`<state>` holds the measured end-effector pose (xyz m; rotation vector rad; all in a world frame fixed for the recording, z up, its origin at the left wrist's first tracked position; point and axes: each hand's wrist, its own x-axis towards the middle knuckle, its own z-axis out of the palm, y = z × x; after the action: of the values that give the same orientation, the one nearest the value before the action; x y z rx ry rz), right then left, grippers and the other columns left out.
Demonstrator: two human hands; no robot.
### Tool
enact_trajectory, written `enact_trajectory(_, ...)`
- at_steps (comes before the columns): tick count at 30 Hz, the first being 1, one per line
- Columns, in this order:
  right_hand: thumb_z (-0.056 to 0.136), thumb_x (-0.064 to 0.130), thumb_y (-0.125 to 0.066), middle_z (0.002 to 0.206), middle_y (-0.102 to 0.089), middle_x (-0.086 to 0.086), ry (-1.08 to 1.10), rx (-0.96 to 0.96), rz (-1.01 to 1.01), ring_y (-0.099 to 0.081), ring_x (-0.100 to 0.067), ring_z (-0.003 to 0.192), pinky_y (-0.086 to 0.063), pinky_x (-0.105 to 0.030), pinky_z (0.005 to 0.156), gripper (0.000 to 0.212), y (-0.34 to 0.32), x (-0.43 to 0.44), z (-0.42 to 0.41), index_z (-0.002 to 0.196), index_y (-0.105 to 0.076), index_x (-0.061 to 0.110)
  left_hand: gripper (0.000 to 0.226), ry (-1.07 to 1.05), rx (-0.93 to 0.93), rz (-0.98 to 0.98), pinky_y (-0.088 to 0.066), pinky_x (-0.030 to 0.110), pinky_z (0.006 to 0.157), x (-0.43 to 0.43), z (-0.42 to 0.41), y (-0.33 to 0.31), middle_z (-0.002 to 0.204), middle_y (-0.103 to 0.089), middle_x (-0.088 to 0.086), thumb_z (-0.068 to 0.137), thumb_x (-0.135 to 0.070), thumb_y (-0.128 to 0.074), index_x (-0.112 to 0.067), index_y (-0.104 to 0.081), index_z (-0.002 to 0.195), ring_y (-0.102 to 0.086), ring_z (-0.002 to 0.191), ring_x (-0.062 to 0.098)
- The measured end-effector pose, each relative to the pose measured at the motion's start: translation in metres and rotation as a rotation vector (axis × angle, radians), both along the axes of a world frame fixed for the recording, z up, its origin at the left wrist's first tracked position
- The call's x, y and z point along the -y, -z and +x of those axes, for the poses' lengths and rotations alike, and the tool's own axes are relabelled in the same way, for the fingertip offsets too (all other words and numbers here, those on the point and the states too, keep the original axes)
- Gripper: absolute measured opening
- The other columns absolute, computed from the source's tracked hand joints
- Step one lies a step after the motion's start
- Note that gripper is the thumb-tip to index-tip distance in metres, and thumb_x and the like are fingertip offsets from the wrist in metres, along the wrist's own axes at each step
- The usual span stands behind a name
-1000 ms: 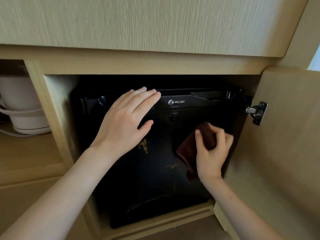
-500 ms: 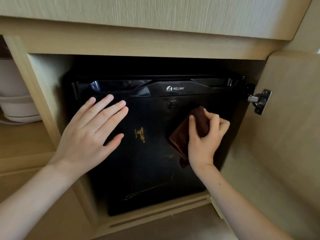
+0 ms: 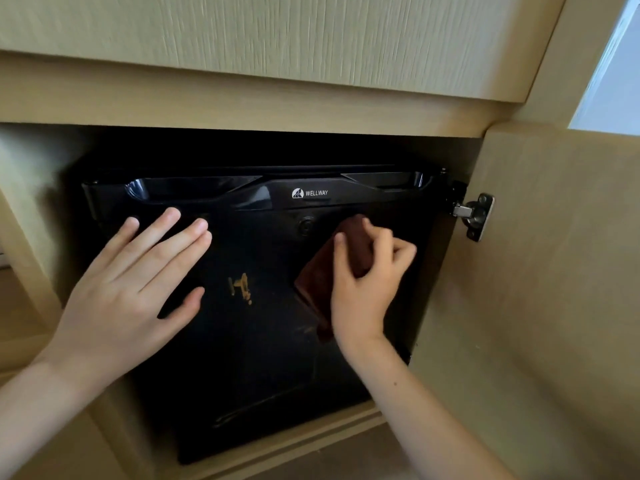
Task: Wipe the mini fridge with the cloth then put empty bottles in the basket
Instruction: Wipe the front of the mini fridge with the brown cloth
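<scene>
Black mini fridge point(image 3: 249, 341) tucked into a pale wood cabinet point(image 3: 242, 98), and the only writing you can actually read is the white "WELLWAY" logo point(image 3: 310, 193) on the top trim of its door. Lower down there's a scuffed gold mark point(image 3: 242, 287) on the door front, could be a character or just scratches, too worn to tell. Fridge's bottom left corner is cut off behind the person's forearm, and the gap above it is pure shadow, can't see anything in there.

Left hand point(image 3: 135, 292) is open, fingers spread, palm flat against the left half of the door. Right hand point(image 3: 363, 289) is curled around a dark reddish-brown cloth point(image 3: 329, 271), pressing it on the upper right part of the door, just below the trim and right of a small round button-looking thing point(image 3: 305, 226). Part of the cloth hangs down below the thumb.

Cabinet door point(image 3: 536, 306) stands open on the right, metal hinge point(image 3: 476, 216) showing near the fridge's top corner.
</scene>
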<state>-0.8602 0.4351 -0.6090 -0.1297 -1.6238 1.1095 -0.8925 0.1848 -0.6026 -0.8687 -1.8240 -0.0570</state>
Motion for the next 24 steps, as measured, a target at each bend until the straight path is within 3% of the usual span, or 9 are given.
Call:
enact_trajectory(2,0.089,0.025,-0.068,0.110,-0.038,0.000,-0.070,0.049,0.190,-0.052,-0.013,0.099,-0.043,-0.014,0.093,0.025,0.009,0.017,0.003,0.108,-0.062,0.011,0.051,-0.014,-0.002,-0.009,-0.024,0.050,0.119,0.001,0.002,-0.001,0.147,-0.049,0.009,0.094,-0.023,-0.058,-0.004,-0.052,0.140,-0.035,0.145,0.027)
enact_trajectory(4,0.088,0.022,-0.071,0.109,-0.038,0.000,-0.102,0.042,0.261,-0.052,-0.012,0.099,-0.041,-0.011,0.095,0.025,0.010,0.014,0.003,0.108,-0.063,0.009,0.051,-0.031,0.015,-0.022,-0.026,0.050,0.119,0.003,0.005,-0.002,0.148,-0.048,0.008,0.095,-0.024,-0.058,-0.004,-0.051,0.141,-0.035,0.145,0.027)
enact_trajectory(7,0.089,0.017,-0.071,0.107,-0.040,-0.001,-0.033,0.008,0.036,-0.050,0.004,0.094,-0.042,-0.007,0.089,0.020,0.007,-0.012,0.004,0.106,-0.063,0.010,0.052,-0.051,0.038,-0.033,-0.026,0.049,0.120,0.002,0.009,-0.004,0.150,-0.046,0.007,0.094,-0.024,-0.061,-0.005,-0.051,0.142,-0.036,0.145,0.027)
enact_trajectory(10,0.091,0.020,-0.069,0.110,-0.039,-0.003,0.017,0.044,-0.193,-0.051,-0.001,0.090,-0.045,-0.010,0.085,0.017,-0.001,-0.024,0.004,0.104,-0.060,0.014,0.055,-0.051,0.063,-0.049,-0.025,0.049,0.120,0.004,0.012,-0.006,0.152,-0.044,0.006,0.094,-0.023,-0.061,-0.007,-0.049,0.144,-0.034,0.146,0.027)
enact_trajectory(13,0.089,0.017,-0.071,0.109,-0.038,-0.001,0.003,0.024,-0.074,-0.051,-0.005,0.093,-0.038,-0.002,0.086,0.021,-0.009,0.000,0.004,0.107,-0.063,0.011,0.059,-0.082,0.086,-0.100,-0.024,0.049,0.121,0.008,0.013,-0.008,0.156,-0.039,0.005,0.093,-0.025,-0.059,-0.007,-0.044,0.148,-0.030,0.148,0.025)
enact_trajectory(18,0.086,0.014,-0.075,0.108,-0.039,-0.001,-0.085,-0.006,0.207,-0.048,-0.005,0.091,-0.038,-0.006,0.090,0.025,-0.011,0.031,0.007,0.108,-0.066,0.008,0.063,-0.105,0.091,-0.151,-0.021,0.046,0.123,0.013,0.015,-0.012,0.158,-0.036,0.004,0.092,-0.027,-0.060,-0.008,-0.042,0.149,-0.028,0.149,0.024)
enact_trajectory(24,0.088,0.017,-0.072,0.109,-0.040,-0.004,-0.024,-0.016,0.015,-0.048,0.010,0.094,-0.040,-0.004,0.089,0.022,-0.007,0.010,0.007,0.106,-0.063,0.008,0.057,-0.127,0.011,-0.214,-0.027,0.047,0.120,0.029,0.016,-0.023,0.153,-0.043,0.008,0.094,-0.028,-0.062,-0.005,-0.049,0.144,-0.036,0.144,0.025)
